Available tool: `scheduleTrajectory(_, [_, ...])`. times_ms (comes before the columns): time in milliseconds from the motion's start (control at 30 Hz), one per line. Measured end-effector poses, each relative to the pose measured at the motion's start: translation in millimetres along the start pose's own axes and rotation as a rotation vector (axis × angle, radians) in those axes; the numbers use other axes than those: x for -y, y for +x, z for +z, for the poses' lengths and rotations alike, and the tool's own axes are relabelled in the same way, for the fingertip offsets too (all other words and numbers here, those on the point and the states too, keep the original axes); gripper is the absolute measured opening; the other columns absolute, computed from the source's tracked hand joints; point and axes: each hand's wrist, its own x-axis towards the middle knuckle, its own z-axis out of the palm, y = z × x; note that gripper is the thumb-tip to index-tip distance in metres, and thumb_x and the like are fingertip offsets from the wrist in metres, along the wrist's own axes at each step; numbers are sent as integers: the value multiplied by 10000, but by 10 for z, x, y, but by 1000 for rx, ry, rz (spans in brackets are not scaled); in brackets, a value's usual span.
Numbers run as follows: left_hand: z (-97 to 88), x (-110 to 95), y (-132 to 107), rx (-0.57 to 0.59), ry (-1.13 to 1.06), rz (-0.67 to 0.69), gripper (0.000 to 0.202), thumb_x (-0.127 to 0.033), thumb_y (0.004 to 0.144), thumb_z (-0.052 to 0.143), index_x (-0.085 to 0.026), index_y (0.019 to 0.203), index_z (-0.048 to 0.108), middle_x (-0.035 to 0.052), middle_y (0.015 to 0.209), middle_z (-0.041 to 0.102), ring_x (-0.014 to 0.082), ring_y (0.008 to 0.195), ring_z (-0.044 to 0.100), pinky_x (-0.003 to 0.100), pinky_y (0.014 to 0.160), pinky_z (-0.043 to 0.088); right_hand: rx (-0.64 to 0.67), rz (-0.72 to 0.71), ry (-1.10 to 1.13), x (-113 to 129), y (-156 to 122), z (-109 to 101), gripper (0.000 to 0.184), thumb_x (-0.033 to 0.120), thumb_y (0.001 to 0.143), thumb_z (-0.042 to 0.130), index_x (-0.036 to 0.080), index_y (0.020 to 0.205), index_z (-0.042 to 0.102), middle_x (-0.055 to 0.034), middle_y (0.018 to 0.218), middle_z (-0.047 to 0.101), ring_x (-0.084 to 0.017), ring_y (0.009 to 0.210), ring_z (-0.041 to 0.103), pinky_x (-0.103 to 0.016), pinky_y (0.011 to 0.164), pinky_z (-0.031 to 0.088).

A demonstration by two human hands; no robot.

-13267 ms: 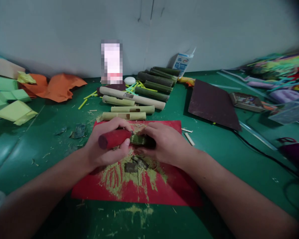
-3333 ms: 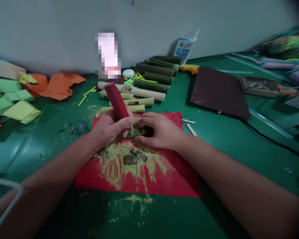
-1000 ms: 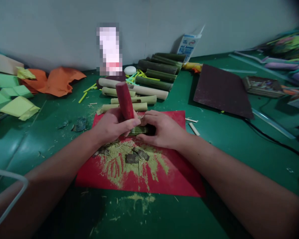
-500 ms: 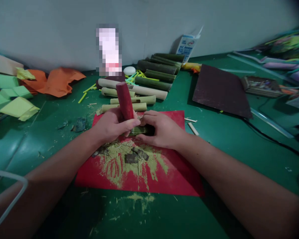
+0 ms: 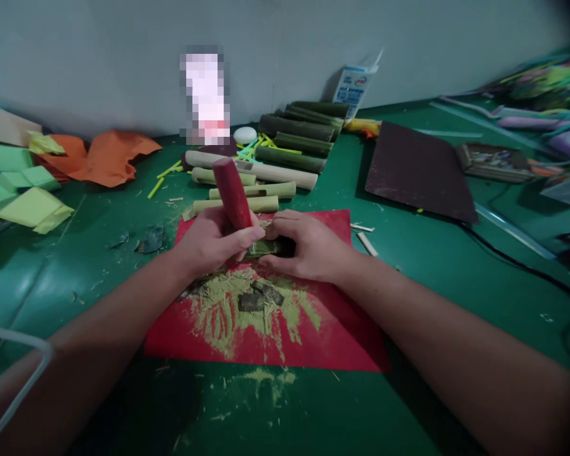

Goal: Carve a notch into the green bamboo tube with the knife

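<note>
My left hand [image 5: 213, 244] is closed round a tool with a thick red handle [image 5: 232, 193] that stands nearly upright, tilted a little to the left. Its working end is hidden behind my fingers and meets a short green bamboo piece [image 5: 266, 247]. My right hand [image 5: 308, 247] is closed over that piece and presses it down on a red sheet [image 5: 342, 342]. Pale green shavings and dark bark chips [image 5: 251, 310] lie on the sheet in front of my hands.
Peeled pale bamboo tubes [image 5: 247, 190] and dark green ones [image 5: 294, 142] lie behind the sheet on the green table [image 5: 408, 266]. A dark sandpaper sheet [image 5: 418, 174] is at the right, with a black cable [image 5: 517, 266]. Coloured paper [image 5: 52, 177] is piled at the left.
Since 13 seconds ago the red handle has swung from lying flat to nearly upright. Over the last second both hands have stayed almost still; the handle tilts slightly further left.
</note>
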Motion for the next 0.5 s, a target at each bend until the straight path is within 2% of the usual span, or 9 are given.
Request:
scheduleTrajectory(400, [-22,1,16,64,56,-14,233,-397,872,710,-175,811,669,-44,532,582,91,445,520,198,445,435,0,-3,-7,-5,5,11,229,335,795,756,194,816,576,-31,826,584,-190,806,536,-312,715,387])
scheduleTrajectory(500, [8,-11,26,19,89,-17,215,-374,881,699,-179,801,657,-43,525,586,94,445,529,201,455,454,6,-6,-33,0,6,20,207,315,785,762,194,833,600,-35,833,595,-200,828,549,-320,729,404])
